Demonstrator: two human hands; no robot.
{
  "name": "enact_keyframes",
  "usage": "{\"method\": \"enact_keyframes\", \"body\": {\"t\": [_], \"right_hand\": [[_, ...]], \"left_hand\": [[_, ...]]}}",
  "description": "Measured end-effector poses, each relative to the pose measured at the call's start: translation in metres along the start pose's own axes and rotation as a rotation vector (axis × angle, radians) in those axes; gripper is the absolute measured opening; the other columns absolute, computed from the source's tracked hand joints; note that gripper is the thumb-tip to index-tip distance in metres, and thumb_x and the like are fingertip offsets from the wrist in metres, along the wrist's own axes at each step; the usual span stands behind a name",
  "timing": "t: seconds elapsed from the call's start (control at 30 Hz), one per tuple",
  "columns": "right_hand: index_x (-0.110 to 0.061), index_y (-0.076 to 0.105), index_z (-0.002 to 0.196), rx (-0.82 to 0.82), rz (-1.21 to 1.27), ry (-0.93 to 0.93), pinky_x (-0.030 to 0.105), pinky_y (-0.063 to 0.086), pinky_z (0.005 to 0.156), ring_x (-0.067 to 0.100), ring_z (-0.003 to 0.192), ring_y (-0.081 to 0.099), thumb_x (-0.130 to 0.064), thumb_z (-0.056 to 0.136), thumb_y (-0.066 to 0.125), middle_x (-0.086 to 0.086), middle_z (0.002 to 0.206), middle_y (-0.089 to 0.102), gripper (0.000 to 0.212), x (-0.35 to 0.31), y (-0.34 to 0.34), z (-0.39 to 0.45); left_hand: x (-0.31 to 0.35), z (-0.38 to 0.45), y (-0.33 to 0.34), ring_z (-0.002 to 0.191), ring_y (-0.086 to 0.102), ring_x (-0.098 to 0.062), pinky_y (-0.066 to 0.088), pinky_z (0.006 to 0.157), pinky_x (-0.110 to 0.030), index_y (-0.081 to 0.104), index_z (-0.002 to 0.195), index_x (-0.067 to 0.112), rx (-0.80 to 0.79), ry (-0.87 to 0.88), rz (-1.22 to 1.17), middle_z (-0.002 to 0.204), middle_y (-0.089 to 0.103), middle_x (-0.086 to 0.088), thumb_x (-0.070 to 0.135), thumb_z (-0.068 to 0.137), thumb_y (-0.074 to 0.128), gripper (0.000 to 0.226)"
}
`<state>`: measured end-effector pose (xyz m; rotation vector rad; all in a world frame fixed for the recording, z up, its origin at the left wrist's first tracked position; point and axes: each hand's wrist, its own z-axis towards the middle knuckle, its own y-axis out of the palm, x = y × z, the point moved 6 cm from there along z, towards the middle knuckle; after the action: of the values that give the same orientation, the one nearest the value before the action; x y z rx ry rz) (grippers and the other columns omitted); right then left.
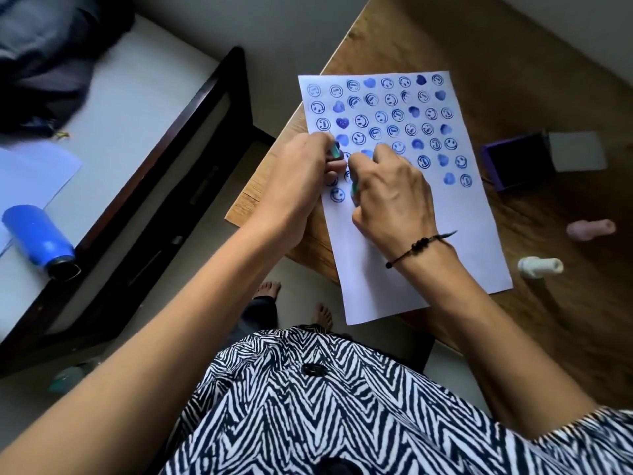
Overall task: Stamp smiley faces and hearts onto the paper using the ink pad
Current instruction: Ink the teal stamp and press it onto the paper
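Zebra-striped fabric (308,406) fills the near foreground, above two bare feet (267,289) on the floor beside the bench (513,80). Both forearms reach forward over the near edge of the bench to a white paper (428,262) lying on the wood, its near corner overhanging that edge. The left hand (305,173) is closed around a small green-tipped stamp (335,151), pinched at the fingertips and held down at the paper's left edge. The right hand (394,190), a dark cord bracelet (416,250) at its wrist, is clenched around a second green stamp (355,188), pressing it to the sheet beside the left one. Rows of blue smiley faces (399,147) and hearts (342,123) cover the far half of the paper; the near half is blank. Right of the paper lie a white stamp (539,266) and, further off, a pink stamp (591,229). Beyond them, toward the bench's right edge, sits the open purple ink pad (503,166) with its grey lid (575,150) raised. Off the bench to the left, a blue bottle (37,240) rests on a bed (120,114).
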<state>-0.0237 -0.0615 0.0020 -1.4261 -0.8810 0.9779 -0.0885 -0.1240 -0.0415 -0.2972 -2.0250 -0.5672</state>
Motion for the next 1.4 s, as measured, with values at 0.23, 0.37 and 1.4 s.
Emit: {"method": "enact_keyframes", "body": {"t": [0.23, 0.37, 1.4], "right_hand": [[-0.008, 0.054, 0.096, 0.016, 0.071, 0.012, 0.032, 0.030, 0.063, 0.038, 0.086, 0.055, -0.003, 0.082, 0.044, 0.021, 0.101, 0.054, 0.019, 0.004, -0.001, 0.000], [-0.008, 0.062, 0.091, 0.105, 0.331, 0.126, 0.031, 0.037, 0.069, 0.033, 0.087, 0.057, -0.002, 0.078, 0.057, 0.017, 0.096, 0.062, 0.016, 0.028, -0.005, -0.009], [-0.008, 0.061, 0.092, 0.416, 1.350, 0.500, 0.026, 0.060, 0.072, 0.016, 0.088, 0.065, 0.001, 0.084, 0.058, 0.006, 0.093, 0.064, 0.011, 0.102, -0.033, -0.072]], "left_hand": [[-0.002, -0.005, 0.002, 0.061, 0.058, -0.009, 0.044, 0.057, -0.019, 0.051, 0.070, 0.016, 0.021, 0.010, 0.047, 0.066, 0.058, 0.002, 0.013, 0.077, 0.041, 0.013], [0.004, -0.008, 0.004, 0.073, 0.059, -0.016, 0.043, 0.063, -0.022, 0.049, 0.072, 0.017, 0.040, -0.005, 0.060, 0.081, 0.057, -0.005, 0.013, 0.082, 0.038, 0.016], [0.008, -0.043, 0.097, 0.071, 0.054, -0.015, 0.046, 0.069, -0.025, 0.062, 0.088, 0.008, -0.469, 0.227, 0.363, 0.077, 0.061, -0.010, 0.006, 0.083, 0.056, 0.008]]}}
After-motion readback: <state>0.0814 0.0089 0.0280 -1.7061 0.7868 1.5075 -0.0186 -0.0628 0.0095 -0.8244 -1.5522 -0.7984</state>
